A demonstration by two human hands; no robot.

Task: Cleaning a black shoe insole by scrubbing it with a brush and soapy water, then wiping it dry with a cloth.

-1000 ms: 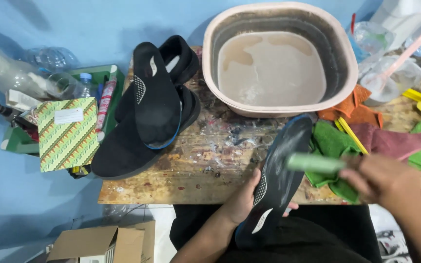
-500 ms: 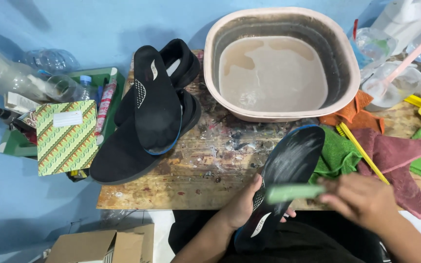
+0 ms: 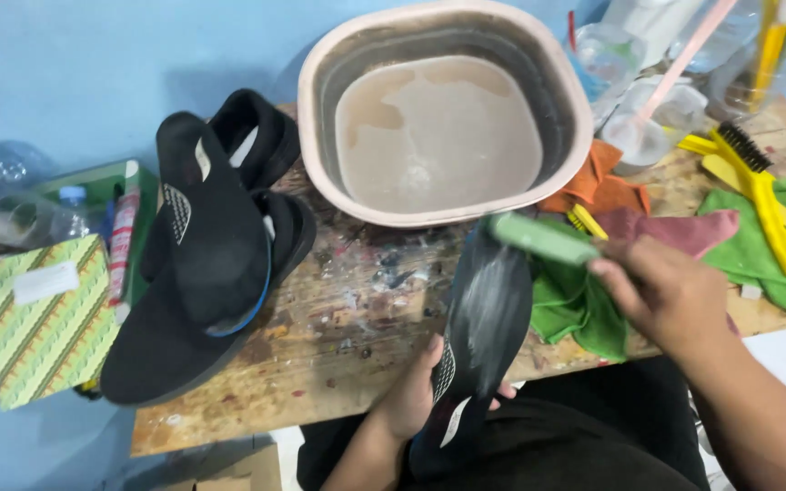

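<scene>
A black insole (image 3: 479, 336), long and flat with a grey mesh patch and a whitish soapy film across its upper half, is standing tilted over the near edge of the tabletop (image 3: 338, 336). The left hand (image 3: 411, 400) is gripping it from behind near its lower half, fingers wrapped round the edge. The right hand (image 3: 670, 295) is closed round the handle of a pale green brush (image 3: 543, 238), whose head is lying against the top of the insole.

Just right of the insole a crumpled green cloth (image 3: 575, 305) is lying, partly hidden behind the brush and the right hand, with a dull pink cloth (image 3: 684, 232) and an orange cloth (image 3: 598, 186) beyond it. Farther right, a yellow brush (image 3: 761, 195) with dark bristles is resting on another green cloth (image 3: 780, 255). Beyond the insole a rounded pink basin (image 3: 448, 114) is holding cloudy brownish water. To the left a pair of black shoes (image 3: 197, 264) is lying stacked, with a second black insole resting on top. The tabletop is rough bare wood, speckled with paint stains. At its left edge a green-and-yellow striped box (image 3: 43, 318) is leaning beside a green tray (image 3: 102, 182) of clutter.
</scene>
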